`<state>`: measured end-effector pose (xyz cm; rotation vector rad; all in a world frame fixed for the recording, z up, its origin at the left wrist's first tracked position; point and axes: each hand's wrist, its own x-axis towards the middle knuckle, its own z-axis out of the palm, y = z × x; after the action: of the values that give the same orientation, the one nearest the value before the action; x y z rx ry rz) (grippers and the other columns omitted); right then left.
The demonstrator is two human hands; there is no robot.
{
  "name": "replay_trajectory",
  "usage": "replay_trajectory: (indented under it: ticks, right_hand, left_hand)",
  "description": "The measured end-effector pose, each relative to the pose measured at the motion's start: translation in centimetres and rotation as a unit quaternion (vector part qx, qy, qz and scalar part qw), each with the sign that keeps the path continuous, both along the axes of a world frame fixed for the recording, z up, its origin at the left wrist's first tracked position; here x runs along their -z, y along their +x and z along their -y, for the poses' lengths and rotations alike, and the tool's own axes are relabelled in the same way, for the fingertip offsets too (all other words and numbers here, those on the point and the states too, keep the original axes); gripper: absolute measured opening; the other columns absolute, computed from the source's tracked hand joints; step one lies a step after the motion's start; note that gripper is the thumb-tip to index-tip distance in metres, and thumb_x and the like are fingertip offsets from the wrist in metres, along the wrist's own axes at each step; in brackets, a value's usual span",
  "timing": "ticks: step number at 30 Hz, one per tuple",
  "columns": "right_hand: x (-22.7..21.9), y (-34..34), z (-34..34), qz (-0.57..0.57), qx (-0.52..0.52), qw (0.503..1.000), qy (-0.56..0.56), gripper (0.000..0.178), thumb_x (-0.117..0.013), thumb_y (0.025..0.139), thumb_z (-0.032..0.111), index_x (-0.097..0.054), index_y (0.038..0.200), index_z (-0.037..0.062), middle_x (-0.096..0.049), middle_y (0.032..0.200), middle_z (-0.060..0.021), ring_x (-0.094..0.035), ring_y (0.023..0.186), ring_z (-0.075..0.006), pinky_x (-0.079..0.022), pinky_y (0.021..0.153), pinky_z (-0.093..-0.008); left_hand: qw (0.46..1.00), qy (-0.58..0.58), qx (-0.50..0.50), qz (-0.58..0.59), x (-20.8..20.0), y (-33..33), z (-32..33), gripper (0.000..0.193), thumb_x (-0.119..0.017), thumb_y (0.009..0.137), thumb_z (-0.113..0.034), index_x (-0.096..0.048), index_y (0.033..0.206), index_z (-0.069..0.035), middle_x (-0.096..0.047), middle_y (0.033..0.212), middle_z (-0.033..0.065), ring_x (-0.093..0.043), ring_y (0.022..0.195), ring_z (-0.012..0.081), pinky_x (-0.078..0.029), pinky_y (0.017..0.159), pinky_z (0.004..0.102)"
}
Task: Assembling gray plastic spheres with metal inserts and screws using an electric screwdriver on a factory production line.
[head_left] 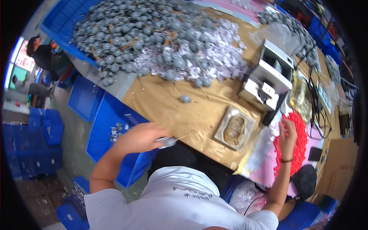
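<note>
My left hand (149,137) is closed round a grey round part (167,142) with a thin wire sticking out, just off the table's near edge. At the right, my right hand (288,135) reaches over a heap of small red pieces (300,147). Its fingers are curled and pinched at the heap's upper left side; what is between the fingertips is too small to make out. Between my hands sits a square metal block (248,140) with a brownish hollow. One more grey round part with wires (185,99) lies alone on the brown table cover (157,97).
A large heap of grey round parts (126,38) mixed with white pieces (226,50) covers the far table. A white box-shaped device (264,84) stands at the right, near black cables (317,103). Blue bins (100,134) stand left of the table. Two people (42,57) are farther off.
</note>
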<state>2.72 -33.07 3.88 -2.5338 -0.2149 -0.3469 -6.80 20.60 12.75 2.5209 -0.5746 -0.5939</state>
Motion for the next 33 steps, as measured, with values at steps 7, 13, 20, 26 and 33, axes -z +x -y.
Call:
replay_trajectory:
  ticks: [7,13,20,26,33]
  right_hand:
    - [2.5,-1.2,6.0,-0.016,0.025,0.976,-0.215,0.019,-0.063,0.091,0.004,-0.066,0.110,0.0016,-0.063,0.105,-0.0168,-0.059,0.101,-0.0359,-0.048,0.089,-0.0426]
    - [2.8,-0.5,6.5,-0.039,0.026,0.978,-0.202,0.013,-0.060,0.092,0.003,-0.066,0.103,-0.0007,-0.062,0.102,-0.0175,-0.059,0.099,-0.0362,-0.048,0.088,-0.0421]
    - [2.3,-0.9,6.2,-0.036,0.015,0.972,-0.233,0.011,-0.062,0.088,0.001,-0.067,0.098,-0.0009,-0.060,0.099,-0.0160,-0.057,0.099,-0.0353,-0.048,0.087,-0.0425]
    - [1.9,-0.5,6.0,-0.026,-0.008,0.969,-0.245,0.008,-0.066,0.083,-0.001,-0.064,0.090,-0.0006,-0.058,0.097,-0.0151,-0.055,0.096,-0.0357,-0.047,0.086,-0.0441]
    - [1.6,-0.7,5.8,0.024,-0.005,0.987,-0.160,0.015,-0.067,0.081,-0.005,-0.060,0.093,-0.0004,-0.061,0.091,-0.0134,-0.059,0.088,-0.0314,-0.049,0.080,-0.0399]
  left_hand:
    - [0.951,0.052,-0.132,0.275,0.3,4.1,-2.1,0.024,-0.070,0.085,-0.013,-0.068,0.108,-0.007,-0.067,0.103,0.0103,-0.062,0.096,0.0332,-0.051,0.084,0.0419]
    - [0.933,0.187,-0.196,0.237,7.9,10.0,-2.3,0.028,-0.068,0.087,-0.017,-0.065,0.113,-0.008,-0.060,0.099,0.0135,-0.060,0.099,0.0353,-0.051,0.083,0.0465]
    - [0.894,0.017,-0.276,0.353,11.6,12.0,1.0,0.025,-0.069,0.085,-0.017,-0.061,0.109,-0.012,-0.052,0.108,0.0132,-0.055,0.102,0.0341,-0.053,0.076,0.0479]
    - [0.896,-0.016,-0.277,0.347,11.0,13.3,0.2,0.032,-0.073,0.083,-0.014,-0.062,0.113,-0.011,-0.051,0.104,0.0140,-0.052,0.102,0.0349,-0.048,0.082,0.0458]
    - [0.881,-0.002,-0.264,0.392,13.3,12.7,1.1,0.026,-0.073,0.081,-0.013,-0.061,0.103,-0.005,-0.055,0.101,0.0134,-0.053,0.101,0.0352,-0.048,0.087,0.0456]
